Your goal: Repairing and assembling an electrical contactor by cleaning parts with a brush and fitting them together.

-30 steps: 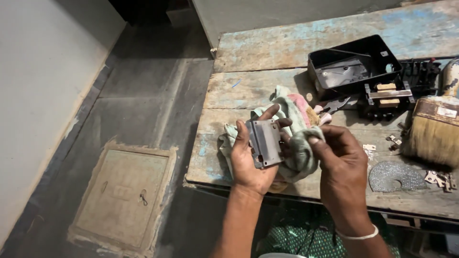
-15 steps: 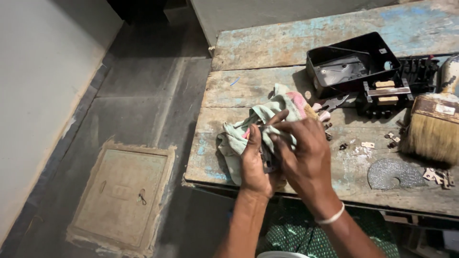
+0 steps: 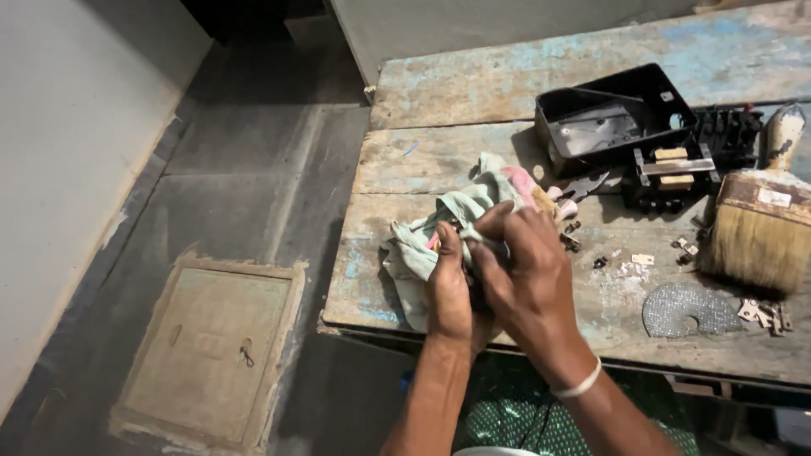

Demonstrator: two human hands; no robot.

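Fingers (image 3: pixel 507 245) of the right hand (image 3: pixel 528 283) now curled and pressed over the small grey rectangular metal part, hiding it almost wholly; a second ago laid bare in the left palm, half a second ago already being covered. Judged from that: a wiping or rubbing stroke under way, cloth driven against the part by the right hand.

Left hand (image 3: pixel 452 287) cupped beneath, thumb up along the near side, fingers closed around the part from below; pale green rag with pink patches (image 3: pixel 439 228) bunched between and around both hands, spilling toward the left edge of the desk. Part itself pinched between the two hands, only a dark sliver showing under the right knuckles, too little to tell its facing.

Farther out, on the worn blue-painted wooden desk (image 3: pixel 439 93): small loose brass and dark bits (image 3: pixel 642 259) just right of the hands, a grey round mesh disc with a notch (image 3: pixel 688 310) near the front edge, a broad bristle paintbrush with a wooden ferrule (image 3: pixel 756 232) at the right edge. Behind, toward the far right corner, an open black plastic box (image 3: pixel 604 118) and beside it a black terminal block with tan inserts (image 3: pixel 672 173). White band (image 3: pixel 579 384) on the right wrist.
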